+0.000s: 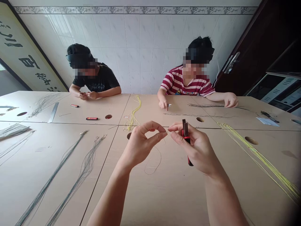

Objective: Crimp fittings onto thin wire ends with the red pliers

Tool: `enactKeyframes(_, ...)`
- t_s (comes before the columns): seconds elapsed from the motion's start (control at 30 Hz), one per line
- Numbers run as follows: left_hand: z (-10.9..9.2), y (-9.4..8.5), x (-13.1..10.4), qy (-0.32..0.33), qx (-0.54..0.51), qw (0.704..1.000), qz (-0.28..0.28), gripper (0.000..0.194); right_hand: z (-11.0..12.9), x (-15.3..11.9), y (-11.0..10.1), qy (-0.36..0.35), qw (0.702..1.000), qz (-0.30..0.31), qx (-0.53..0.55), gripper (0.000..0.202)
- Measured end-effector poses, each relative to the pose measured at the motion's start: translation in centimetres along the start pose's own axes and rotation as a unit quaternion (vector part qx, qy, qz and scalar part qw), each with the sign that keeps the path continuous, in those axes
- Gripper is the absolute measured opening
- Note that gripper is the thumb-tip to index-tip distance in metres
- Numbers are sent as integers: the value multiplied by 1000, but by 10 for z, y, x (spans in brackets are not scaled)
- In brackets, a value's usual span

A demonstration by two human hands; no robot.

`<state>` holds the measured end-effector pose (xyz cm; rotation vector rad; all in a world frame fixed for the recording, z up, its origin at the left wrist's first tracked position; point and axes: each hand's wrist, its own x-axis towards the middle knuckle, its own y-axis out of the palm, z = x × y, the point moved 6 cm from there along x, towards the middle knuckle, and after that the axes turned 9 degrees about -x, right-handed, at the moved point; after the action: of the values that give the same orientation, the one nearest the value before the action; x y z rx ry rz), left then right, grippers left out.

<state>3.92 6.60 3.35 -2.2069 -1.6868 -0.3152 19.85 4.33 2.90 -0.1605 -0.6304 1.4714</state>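
My left hand (141,144) is closed in a pinch, thumb and forefinger together on the end of a thin dark cord (161,158). The cord hangs below in a loose loop over the table. Close by on the right, my right hand (196,146) holds what look like pliers (185,130) in its palm, dark head upward, red and black handle sticking out below. Its thumb and forefinger come together near the left fingertips. Whatever tiny piece may be between them is too small to make out.
Grey-green cord bundles (58,169) lie left, yellow cords (261,160) right, and another yellow bundle (134,113) ahead. Across the table (150,201) sit two people, one in black (103,78), one in stripes (174,80). A ruler (53,112) and red-black lighter-like sticks (92,118) lie left.
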Motion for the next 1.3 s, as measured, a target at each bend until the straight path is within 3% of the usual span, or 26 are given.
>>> enactKeyframes(0.37,1,3,-1,-28,26,999,21,8,3,1,5,-47,997,25,-51,18)
enactKeyframes(0.6,4,6,2,-53,-41,996,62,20,3,2,0,-40,999,-15,-19,22)
enactKeyframes(0.83,14,12,3,-101,-115,984,91,18,2,2,0,-46,999,-20,-13,20)
enactKeyframes(1.3,10,11,2,-90,-131,984,75,19,2,2,0,-39,999,-15,-22,24)
